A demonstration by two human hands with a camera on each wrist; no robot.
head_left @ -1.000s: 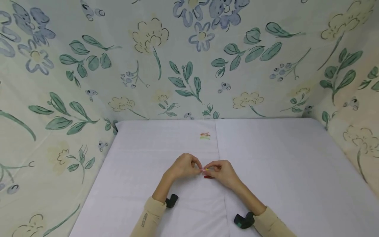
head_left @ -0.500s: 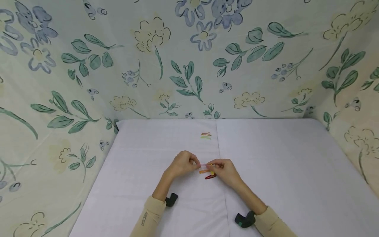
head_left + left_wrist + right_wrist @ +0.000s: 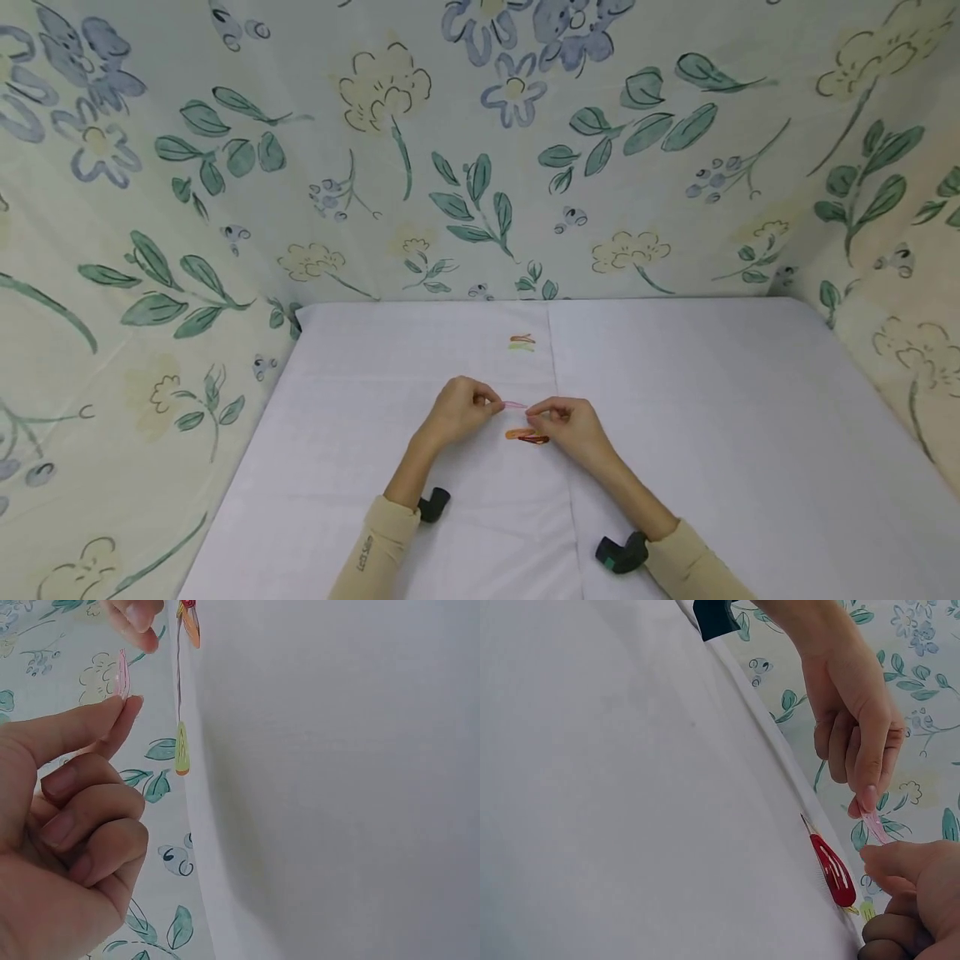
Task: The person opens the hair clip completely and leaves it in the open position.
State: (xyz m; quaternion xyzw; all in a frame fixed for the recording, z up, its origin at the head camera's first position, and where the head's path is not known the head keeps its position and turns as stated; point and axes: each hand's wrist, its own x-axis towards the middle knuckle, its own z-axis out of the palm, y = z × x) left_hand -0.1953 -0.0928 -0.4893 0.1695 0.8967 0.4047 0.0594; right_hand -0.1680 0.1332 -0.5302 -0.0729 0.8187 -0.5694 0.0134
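Note:
A pink snap hair clip (image 3: pixel 515 405) is pinched at one end between the thumb and forefinger of my left hand (image 3: pixel 461 408). In the left wrist view, this pink clip (image 3: pixel 123 673) points up from the fingertips. My right hand (image 3: pixel 573 429) is at the clip's other end, its thumb and forefinger slightly parted and holding nothing. Just below the right fingertips lie an orange hair clip (image 3: pixel 516 433) and a red hair clip (image 3: pixel 534 440) on the white cloth. The right wrist view shows the red clip (image 3: pixel 832 871) close up.
Farther back on the white-covered table (image 3: pixel 675 375) lie an orange-red clip (image 3: pixel 522 338) and a light green clip (image 3: pixel 521 347), side by side. A floral cloth (image 3: pixel 480 150) hangs behind the table. Each wrist carries a black camera mount (image 3: pixel 621 556).
Both hands have moved away from the body, bringing the pink clip off the small group of clips. The right fingers have come away from it, and the orange and red clips now show more fully.

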